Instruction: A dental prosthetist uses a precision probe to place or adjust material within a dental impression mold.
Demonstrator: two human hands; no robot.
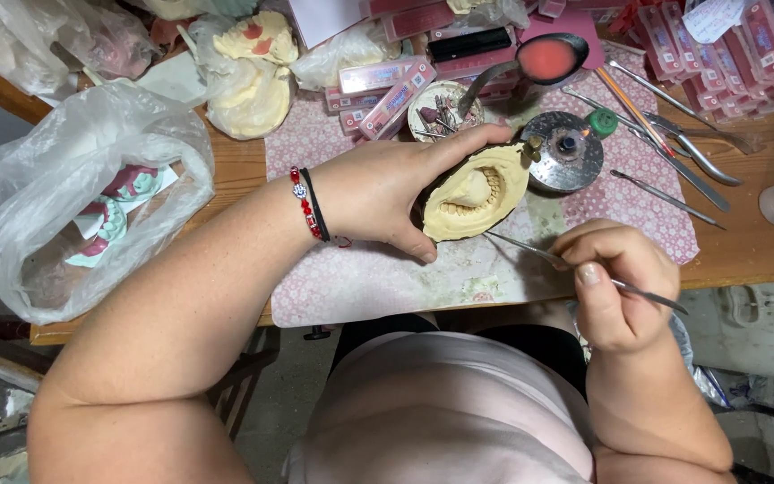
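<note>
My left hand (385, 190) grips a dark flask holding a cream plaster dental cast (481, 191) with a row of teeth, held tilted above the table. A red and black bead bracelet (309, 203) circles that wrist. My right hand (618, 285) pinches a thin metal dental instrument (532, 250) like a pen. Its tip touches the lower edge of the cast.
A pink patterned mat (378, 278) covers the wooden table (754, 251). Behind lie several metal tools (674, 152), a round metal burner (568, 151), a ladle of pink wax (548, 58), pink boxes (387, 90), plaster casts (248, 90) and a plastic bag with models (91, 197).
</note>
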